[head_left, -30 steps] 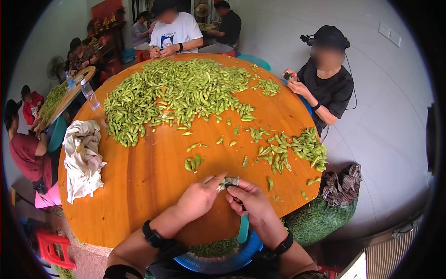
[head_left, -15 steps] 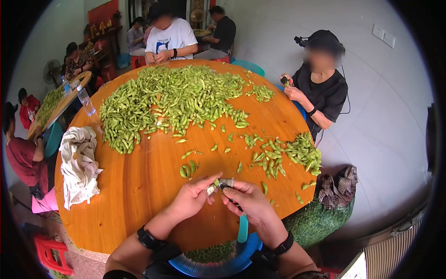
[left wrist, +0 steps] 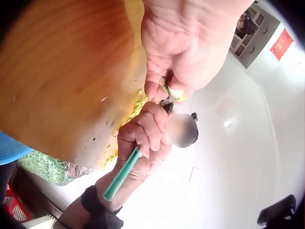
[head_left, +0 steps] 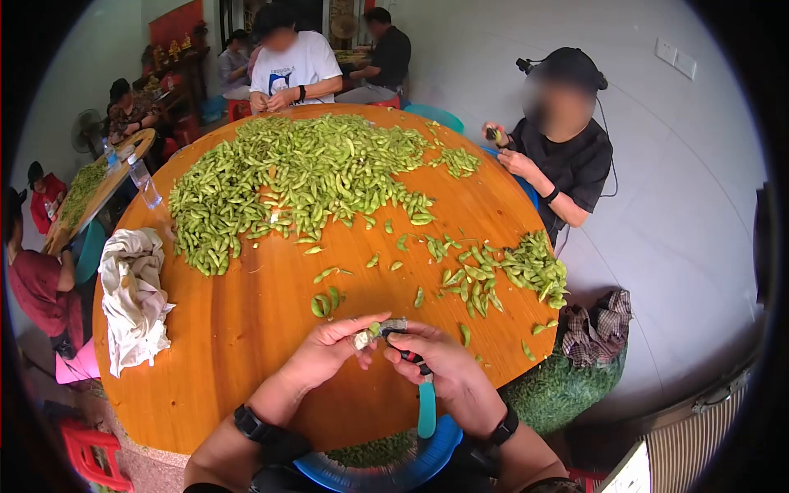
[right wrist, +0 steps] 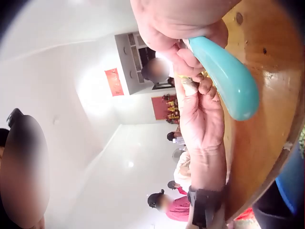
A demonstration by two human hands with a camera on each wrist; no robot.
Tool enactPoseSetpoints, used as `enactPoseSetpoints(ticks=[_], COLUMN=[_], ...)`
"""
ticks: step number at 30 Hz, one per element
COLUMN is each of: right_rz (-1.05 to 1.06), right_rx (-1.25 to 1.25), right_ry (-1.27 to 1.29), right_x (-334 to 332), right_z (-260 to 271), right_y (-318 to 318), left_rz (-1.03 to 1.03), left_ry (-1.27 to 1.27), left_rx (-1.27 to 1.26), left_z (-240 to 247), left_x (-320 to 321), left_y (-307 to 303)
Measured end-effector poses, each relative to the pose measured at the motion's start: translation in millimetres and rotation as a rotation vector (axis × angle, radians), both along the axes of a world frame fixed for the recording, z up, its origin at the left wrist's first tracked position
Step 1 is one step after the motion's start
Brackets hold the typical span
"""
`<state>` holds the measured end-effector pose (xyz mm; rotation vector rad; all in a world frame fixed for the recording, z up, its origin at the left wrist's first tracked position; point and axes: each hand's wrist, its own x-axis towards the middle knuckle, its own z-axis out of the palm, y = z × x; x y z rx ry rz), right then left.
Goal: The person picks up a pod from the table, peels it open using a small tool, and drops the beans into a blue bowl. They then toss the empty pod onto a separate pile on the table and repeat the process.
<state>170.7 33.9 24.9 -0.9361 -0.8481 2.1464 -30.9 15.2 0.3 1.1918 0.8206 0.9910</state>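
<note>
Over the near edge of the table, both hands meet. My left hand [head_left: 323,349] pinches a green bean pod [head_left: 375,328] between thumb and fingers; a whitish covering [head_left: 362,338] shows at the thumb tip. Curled round a tool with a smooth teal handle [head_left: 426,409] is my right hand [head_left: 440,355]. Its handle hangs below the palm, and its dark working end lies right at the pod, mostly hidden by fingers. In the right wrist view the teal handle [right wrist: 228,78] stands out from the fist, with the left hand [right wrist: 205,112] beyond it.
A large heap of pods [head_left: 304,172] covers the far side of the round wooden table [head_left: 238,361], with a smaller pile [head_left: 534,267] at right. A blue basin [head_left: 444,444] holding greens sits below the hands. Crumpled white cloth [head_left: 131,296] lies left. Other people sit around.
The hands have shifted slightly left in the head view. My left hand has turned its fingers more open to view, showing the pod and whitish thumb tip. The right hand still holds the tool.
</note>
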Motion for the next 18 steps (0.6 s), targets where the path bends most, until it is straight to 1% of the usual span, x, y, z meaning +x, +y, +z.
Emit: enactPoseSetpoints(ticks=[2,3,4,5,6,8,9,11,12,13,14,15,16,18], right_rz=[0.076,0.055,0.021,-0.005,-0.037,-0.021,-0.005,-0.007,-0.012,-0.010,0.009,0.027,0.029,0.041], right_rx=[-0.102,-0.097,-0.021,0.050,0.126,0.167,0.208,0.205,0.206,0.205,0.152,0.100,0.097,-0.037], right_ry=[0.125,0.115,0.030,-0.050,-0.134,-0.167,-0.204,-0.202,-0.200,-0.199,-0.119,-0.039,-0.037,0.103], right_x=[1.5,2.1,-0.6,-3.4,-5.0,-2.6,-0.8,-1.1,-1.1,0.3,2.1,4.1,5.3,5.6], right_z=[-4.4,-4.7,-5.5,-6.9,-5.7,-2.4,-1.0,3.0,4.3,3.4,0.7,-2.2,-6.3,-16.4], right_y=[4.2,3.2,1.9,-0.1,-4.2,-6.9,-8.4,-11.9,-12.1,-10.8,-8.9,-6.6,-4.2,-3.3], left_rz=[-0.012,-0.018,-0.013,-0.022,0.022,0.090,0.090,0.168,0.169,0.149,0.130,0.132,0.111,0.087], left_ry=[0.023,0.050,0.111,0.109,0.276,0.627,0.628,0.694,0.696,0.638,0.581,0.583,0.552,0.531], left_rx=[-0.001,0.005,0.039,0.041,0.182,0.495,0.493,0.559,0.558,0.540,0.520,0.516,0.480,0.431], left_z=[-1.2,-2.5,-7.5,-5.1,1.0,5.6,3.7,-1.1,-1.0,-0.2,0.4,1.3,2.5,1.3], left_x=[-1.3,0.1,1.8,6.8,10.9,11.7,13.1,15.7,14.6,13.7,12.5,11.8,10.8,8.3], left_y=[-1.6,0.0,0.6,-1.8,-7.6,-9.0,-9.5,-11.4,-11.0,-10.2,-10.2,-9.6,-8.5,-7.7])
